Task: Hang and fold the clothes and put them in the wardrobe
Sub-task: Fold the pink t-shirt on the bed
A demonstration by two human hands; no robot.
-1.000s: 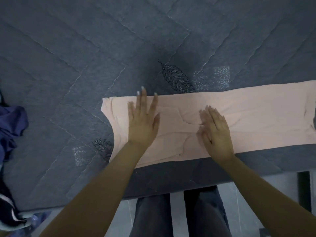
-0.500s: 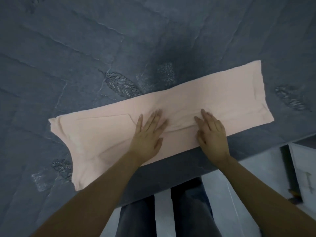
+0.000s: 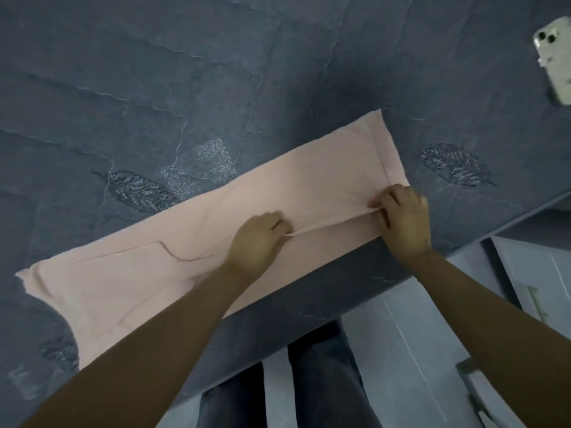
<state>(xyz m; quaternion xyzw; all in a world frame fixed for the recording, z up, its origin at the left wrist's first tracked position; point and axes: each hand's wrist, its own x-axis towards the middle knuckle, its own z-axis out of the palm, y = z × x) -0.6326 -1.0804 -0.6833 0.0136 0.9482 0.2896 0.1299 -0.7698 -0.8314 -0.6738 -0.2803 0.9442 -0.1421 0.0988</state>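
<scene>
A pale pink garment [image 3: 148, 273], folded into a long strip, lies slantwise on the blue-grey quilted bed [image 3: 154, 88], its right end higher in the picture. My left hand [image 3: 256, 239] pinches a raised fold of the pink cloth near the strip's middle. My right hand [image 3: 404, 220] grips the same fold near the strip's right end. Between the two hands the cloth stands up as a thin taut ridge. The rest of the garment lies flat.
A phone in a light case [image 3: 556, 60] lies on the bed at the far right. The bed's near edge runs diagonally past my legs in dark trousers [image 3: 321, 381]. White cabinet fronts [image 3: 537, 273] and pale floor show at the lower right.
Both hands lay flat on the pink garment before; now they have slid to the right and pinch up a fold. The view has turned right, bringing the phone into sight.
</scene>
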